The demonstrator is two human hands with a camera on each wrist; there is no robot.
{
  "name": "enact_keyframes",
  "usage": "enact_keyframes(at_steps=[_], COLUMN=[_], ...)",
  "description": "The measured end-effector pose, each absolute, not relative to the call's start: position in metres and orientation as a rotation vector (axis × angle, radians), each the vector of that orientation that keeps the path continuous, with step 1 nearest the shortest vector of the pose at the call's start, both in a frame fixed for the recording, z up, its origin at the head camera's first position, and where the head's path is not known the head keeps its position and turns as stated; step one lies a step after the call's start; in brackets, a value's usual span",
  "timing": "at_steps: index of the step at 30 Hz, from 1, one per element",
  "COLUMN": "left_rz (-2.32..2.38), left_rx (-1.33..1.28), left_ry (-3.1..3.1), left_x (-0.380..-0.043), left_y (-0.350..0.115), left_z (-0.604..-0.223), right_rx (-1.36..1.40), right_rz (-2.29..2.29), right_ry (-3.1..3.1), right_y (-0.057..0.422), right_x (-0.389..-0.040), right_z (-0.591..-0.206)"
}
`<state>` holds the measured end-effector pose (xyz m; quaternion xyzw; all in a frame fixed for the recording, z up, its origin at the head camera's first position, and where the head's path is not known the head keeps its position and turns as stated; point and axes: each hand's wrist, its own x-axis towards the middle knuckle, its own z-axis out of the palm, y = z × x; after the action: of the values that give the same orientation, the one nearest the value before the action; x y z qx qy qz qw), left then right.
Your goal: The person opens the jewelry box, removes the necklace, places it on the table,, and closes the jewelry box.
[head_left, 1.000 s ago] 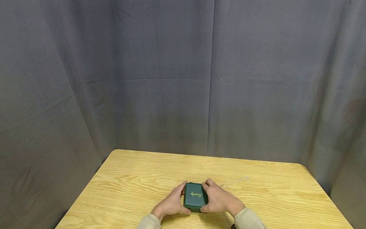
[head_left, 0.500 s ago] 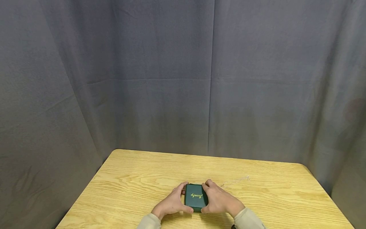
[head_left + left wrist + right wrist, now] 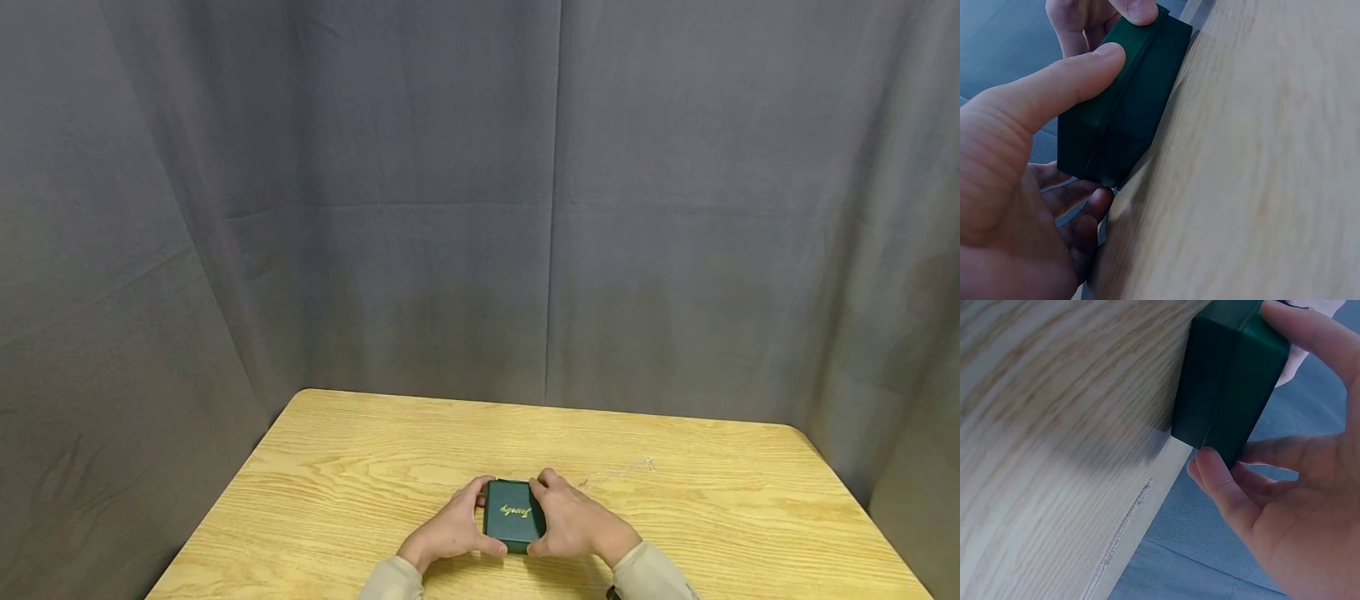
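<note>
A dark green jewelry box [image 3: 514, 527], closed, rests on the wooden table with gold lettering on its lid, upside down in the head view. My left hand [image 3: 452, 527] grips its left side, thumb on the near face and fingers round toward the far side. From the right, my right hand [image 3: 579, 520] holds the box the same way. In the left wrist view, the left thumb presses on the lid part of the box [image 3: 1132, 94], above the seam. The right wrist view shows fingers at the far corner of the box [image 3: 1229, 381].
Right of the box, beyond the right hand, a thin silvery chain [image 3: 617, 473] lies on the table [image 3: 375, 450]; the right wrist view shows the chain [image 3: 1116, 544] close to the table's far edge. Grey curtains [image 3: 427, 208] hang behind and at both sides.
The lid has come down slightly, so less of the near face shows in the head view. My left thumb has shifted a little right along the near face; the right hand stays in place.
</note>
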<state>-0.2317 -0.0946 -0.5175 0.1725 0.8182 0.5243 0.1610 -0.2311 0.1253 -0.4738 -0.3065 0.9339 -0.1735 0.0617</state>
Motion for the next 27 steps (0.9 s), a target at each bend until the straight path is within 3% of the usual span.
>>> enact_keyframes(at_steps=[27], left_rz=[1.433], left_rx=[0.476], left_ry=[2.368], left_x=[-0.2348], left_y=[-0.0941], left_z=[-0.5191], right_rx=[-0.871], right_rz=[-0.481], right_ry=[2.78], right_y=[0.1238], right_x=[-0.2329], right_z=[-0.4735])
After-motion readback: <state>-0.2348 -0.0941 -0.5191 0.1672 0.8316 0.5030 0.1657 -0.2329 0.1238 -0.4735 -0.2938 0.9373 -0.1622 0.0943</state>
